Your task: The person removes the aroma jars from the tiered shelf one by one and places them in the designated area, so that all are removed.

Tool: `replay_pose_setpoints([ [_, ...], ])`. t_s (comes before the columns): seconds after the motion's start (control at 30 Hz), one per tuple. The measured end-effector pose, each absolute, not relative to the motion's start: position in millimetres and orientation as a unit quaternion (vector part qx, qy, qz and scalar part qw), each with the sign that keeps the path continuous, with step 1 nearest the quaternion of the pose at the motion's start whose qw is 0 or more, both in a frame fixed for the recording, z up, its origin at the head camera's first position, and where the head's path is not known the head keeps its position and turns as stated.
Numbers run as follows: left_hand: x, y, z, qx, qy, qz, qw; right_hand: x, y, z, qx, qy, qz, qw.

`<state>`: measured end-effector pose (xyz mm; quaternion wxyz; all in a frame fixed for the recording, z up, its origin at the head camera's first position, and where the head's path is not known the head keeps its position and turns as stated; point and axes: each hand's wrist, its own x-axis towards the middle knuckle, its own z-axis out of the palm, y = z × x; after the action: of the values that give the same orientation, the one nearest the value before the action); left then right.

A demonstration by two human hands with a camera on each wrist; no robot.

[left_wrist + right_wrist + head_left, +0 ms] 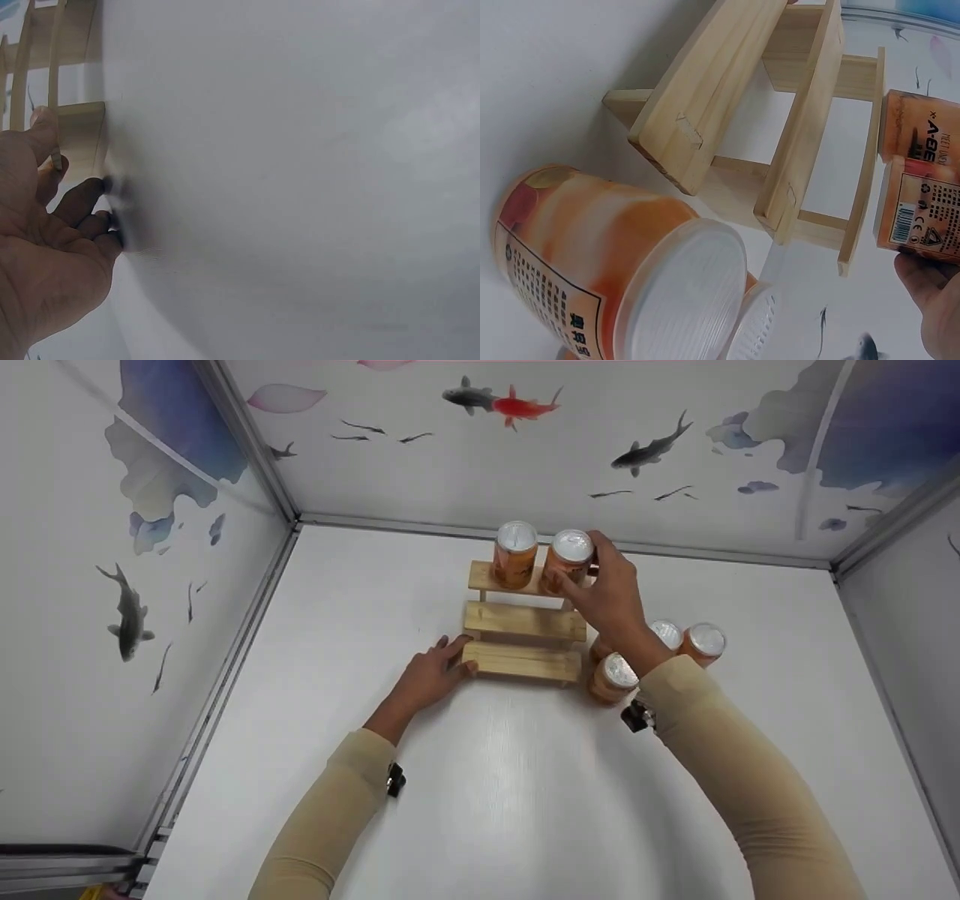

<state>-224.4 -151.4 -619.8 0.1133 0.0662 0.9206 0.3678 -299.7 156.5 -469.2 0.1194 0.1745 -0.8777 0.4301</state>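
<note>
A three-step wooden rack (525, 660) stands toward the back of the white table. My left hand (431, 676) pinches the left end of its lowest step, thumb on one face and a finger (49, 184) on the other in the left wrist view. With thumb and fingers around its sides, my right hand (616, 592) grips an orange can (572, 546) at the right of the top step. In the right wrist view that can (922, 210) stands upright at the step's surface. Close on its left is another orange can (515, 562), upright on the same step.
Several more orange cans stand on the table right of the rack, among them a near one (616, 675) and a far-right one (705, 641). My right forearm partly covers this group. Behind the rack rises a white wall (420, 480) printed with fish.
</note>
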Motion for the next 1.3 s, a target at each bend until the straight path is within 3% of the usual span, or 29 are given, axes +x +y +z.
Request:
replay_pose_setpoints([
  [0.2, -213, -147, -596, 0.060, 0.914, 0.384, 0.115, -292, 168, -469, 0.173, -0.880, 0.423, 0.134],
  [0.87, -228, -154, -634, 0.078, 0.922, 0.368, 0.089, -267, 213, -475, 0.168, -0.890, 0.399, 0.145],
  [1.1, -212, -147, -596, 0.064, 0.915, 0.381, 0.115, -258, 226, -476, 0.157, -0.894, 0.393, 0.149],
  [1.3, -208, -143, -587, 0.049, 0.918, 0.374, 0.126, -249, 235, -473, 0.144, -0.897, 0.391, 0.145],
])
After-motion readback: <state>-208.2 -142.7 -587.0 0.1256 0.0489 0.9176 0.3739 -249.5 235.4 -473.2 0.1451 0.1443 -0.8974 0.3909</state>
